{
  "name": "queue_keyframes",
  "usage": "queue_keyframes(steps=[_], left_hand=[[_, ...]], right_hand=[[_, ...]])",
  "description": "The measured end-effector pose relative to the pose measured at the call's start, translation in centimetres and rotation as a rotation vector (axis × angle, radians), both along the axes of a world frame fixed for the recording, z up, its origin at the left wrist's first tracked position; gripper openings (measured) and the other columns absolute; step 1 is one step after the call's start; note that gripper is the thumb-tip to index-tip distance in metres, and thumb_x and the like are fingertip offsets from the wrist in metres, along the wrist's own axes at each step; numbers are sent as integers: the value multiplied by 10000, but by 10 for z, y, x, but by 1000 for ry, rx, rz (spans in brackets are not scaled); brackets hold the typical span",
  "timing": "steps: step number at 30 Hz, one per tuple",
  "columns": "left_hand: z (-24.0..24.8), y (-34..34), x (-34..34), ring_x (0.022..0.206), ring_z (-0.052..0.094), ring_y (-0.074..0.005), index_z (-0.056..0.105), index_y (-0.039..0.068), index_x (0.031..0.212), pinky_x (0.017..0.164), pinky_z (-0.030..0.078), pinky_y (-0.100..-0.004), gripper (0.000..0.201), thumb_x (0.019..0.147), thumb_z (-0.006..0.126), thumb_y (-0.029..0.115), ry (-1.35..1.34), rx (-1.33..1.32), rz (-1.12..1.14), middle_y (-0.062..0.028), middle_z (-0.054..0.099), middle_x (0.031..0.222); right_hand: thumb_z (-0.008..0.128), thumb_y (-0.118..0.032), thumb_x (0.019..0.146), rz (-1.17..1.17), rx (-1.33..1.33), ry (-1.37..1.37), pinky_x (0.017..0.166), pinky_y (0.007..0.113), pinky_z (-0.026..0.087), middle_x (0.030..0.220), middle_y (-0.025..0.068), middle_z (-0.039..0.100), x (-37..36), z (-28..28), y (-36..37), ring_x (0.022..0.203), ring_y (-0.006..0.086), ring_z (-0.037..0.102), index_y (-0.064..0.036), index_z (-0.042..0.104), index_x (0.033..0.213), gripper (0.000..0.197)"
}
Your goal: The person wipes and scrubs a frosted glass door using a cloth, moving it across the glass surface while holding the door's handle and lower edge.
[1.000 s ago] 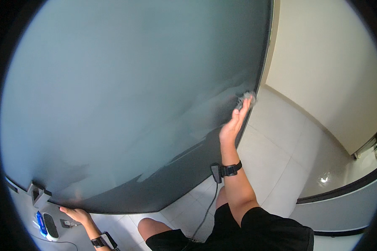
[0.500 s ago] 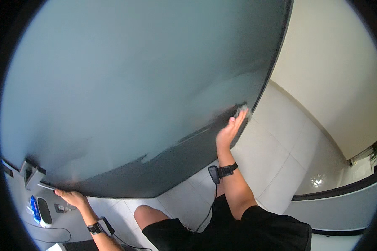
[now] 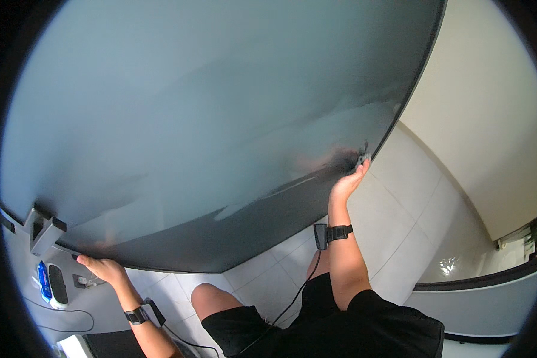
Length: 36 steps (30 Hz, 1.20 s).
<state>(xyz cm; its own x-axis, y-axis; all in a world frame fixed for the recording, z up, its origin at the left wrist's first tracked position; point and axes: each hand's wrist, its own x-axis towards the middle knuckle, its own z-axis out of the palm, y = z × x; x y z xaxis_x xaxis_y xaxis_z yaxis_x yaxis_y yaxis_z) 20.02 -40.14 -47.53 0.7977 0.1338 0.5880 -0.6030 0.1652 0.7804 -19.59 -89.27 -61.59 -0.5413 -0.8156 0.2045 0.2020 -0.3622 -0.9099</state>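
A large, smooth grey-blue door panel (image 3: 221,119) fills most of the view, with cloudy streaks over its surface and a metal handle (image 3: 46,234) near its lower left corner. My right hand (image 3: 349,182) presses a small crumpled grey cloth (image 3: 363,159) against the panel close to its right edge. A dark patch and a faint reflection of the hand show beside the cloth. At the panel's lower left edge, my left hand (image 3: 104,269) grips the rim with the thumb side showing; its other fingers are mostly hidden.
Light floor tiles (image 3: 394,209) lie below and to the right. On the left are a blue packet (image 3: 44,281), a black-and-white rounded device (image 3: 58,286) and a loose cable (image 3: 89,319). A cream panel (image 3: 489,119) rises at the right, above a dark-rimmed ledge (image 3: 477,283).
My right hand and the cloth have shifted a little to the right along the panel. The left hand keeps its place on the rim, and the whole view has shifted slightly.
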Motion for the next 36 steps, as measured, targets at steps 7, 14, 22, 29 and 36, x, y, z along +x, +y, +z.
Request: queue_keyframes(steps=[7,14,22,29,36], left_hand=[[4,-3,-5,1180,584,-265,496,-58,1413,1062,456,-364,821,1081,253,652,55,14,83,-165,592,1357],[4,-6,-6,1228,557,-261,480,-63,1423,1095,431,-367,752,1111,251,582,23,-6,52,-160,575,1385],[6,-4,-4,1263,541,-267,449,-71,1460,1136,398,-384,782,1109,218,589,56,7,15,-166,545,1435],[11,-10,-11,1304,527,-286,438,-71,1475,1155,380,-392,784,1110,217,586,37,-57,-5,-183,526,1472],[13,-11,-13,1299,519,-297,425,-80,1487,1165,371,-395,784,1112,219,578,44,-89,-3,-180,517,1486]], right_hand=[[288,-404,1079,30,-538,508,1241,513,224,1657,224,309,23,51,53,1538,386,279,9,418,1554,642],[302,-441,1118,70,124,202,1244,471,224,1642,201,259,-17,-48,-9,1542,380,241,-48,400,1577,612],[317,-516,1078,289,-751,687,1237,578,156,1681,289,164,49,4,122,1544,458,222,-88,306,1629,697],[298,-239,1094,85,-217,536,1290,425,96,1707,194,193,2,-39,17,1593,339,118,24,268,1609,579],[302,-256,1075,256,248,-289,1273,384,167,1665,180,312,-21,-103,-57,1552,280,259,31,294,1594,594]])
